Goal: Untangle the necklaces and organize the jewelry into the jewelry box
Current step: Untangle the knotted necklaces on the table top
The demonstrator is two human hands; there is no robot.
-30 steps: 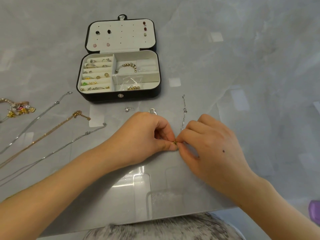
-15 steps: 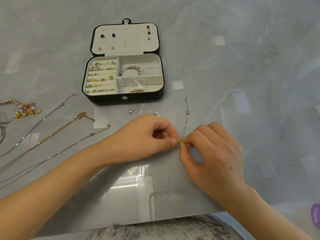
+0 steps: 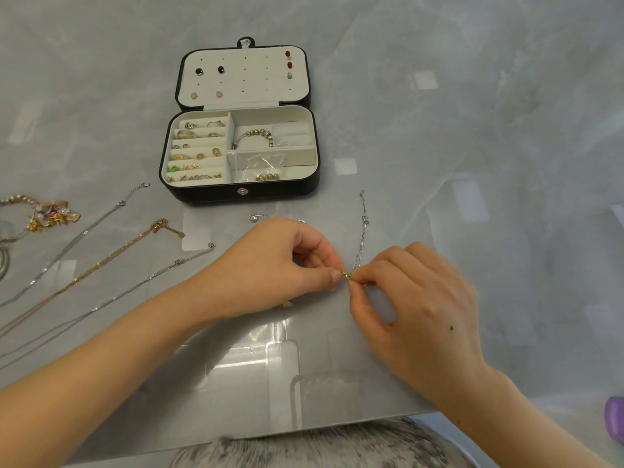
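At 9 o'clock on the grey, glossy, marbled tabletop [image 3: 506, 163] lies a charm bracelet [image 3: 50, 216] with pale beads and small coloured pendants. Beside it three long necklaces lie apart from each other, each running slantwise toward 7 o'clock: a flat silver necklace [image 3: 77, 238], a gold necklace [image 3: 111, 258] and a fine silver necklace [image 3: 141, 285]. They look straightened, not knotted together.

At 12 o'clock from the hands stands the jewelry box [image 3: 209, 195], black outside and cream inside, with its lid open. Small rings [image 3: 185, 133] sit in the left slots, and a beaded bracelet [image 3: 256, 135] and a clear bag [image 3: 260, 163] are in the right compartments. A tiny loose stud [image 3: 254, 217] lies near the box, at its 6 o'clock.

The left hand [image 3: 270, 261] pinches a gold clasp [image 3: 345, 274] between thumb and forefinger, the grip closed tightly on it. From the clasp a thin silver chain [image 3: 363, 231] goes toward 12 o'clock, its far end lying on the tabletop. The right hand [image 3: 415, 298] pinches this chain directly beside the clasp, its grip also closed.

I judge the chain to be very light, limp and easy to kink or snap, and the smooth metal may slip from fingertips. It is better to take hold at the clasp or the end links, not in the middle, and to pull softly
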